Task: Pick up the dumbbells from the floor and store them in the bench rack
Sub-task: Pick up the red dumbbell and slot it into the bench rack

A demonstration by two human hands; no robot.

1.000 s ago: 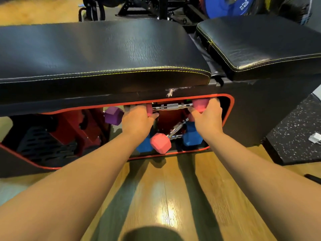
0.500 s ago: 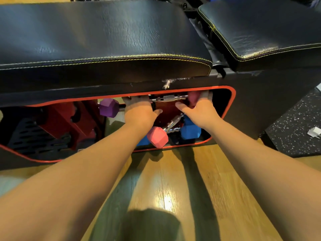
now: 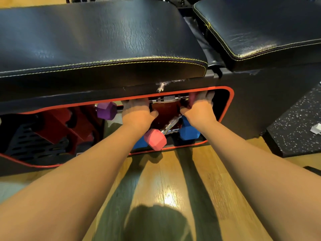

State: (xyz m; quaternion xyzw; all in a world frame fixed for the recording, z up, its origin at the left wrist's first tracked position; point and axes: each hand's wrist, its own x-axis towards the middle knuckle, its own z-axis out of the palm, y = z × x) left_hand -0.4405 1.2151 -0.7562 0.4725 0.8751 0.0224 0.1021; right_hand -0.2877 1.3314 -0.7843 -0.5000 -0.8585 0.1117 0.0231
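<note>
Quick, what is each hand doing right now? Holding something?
Left hand: closed on one end of the pink dumbbell at the top of the bench rack.
Right hand: closed on that dumbbell's other end.

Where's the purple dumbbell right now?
In the head view, the purple dumbbell sits inside the bench opening, near its top edge, just left of the left hand; only one purple end shows.

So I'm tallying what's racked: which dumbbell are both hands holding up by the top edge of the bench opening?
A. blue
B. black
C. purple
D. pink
D: the left hand and right hand grip the ends of a chrome-handled pink dumbbell.
</note>
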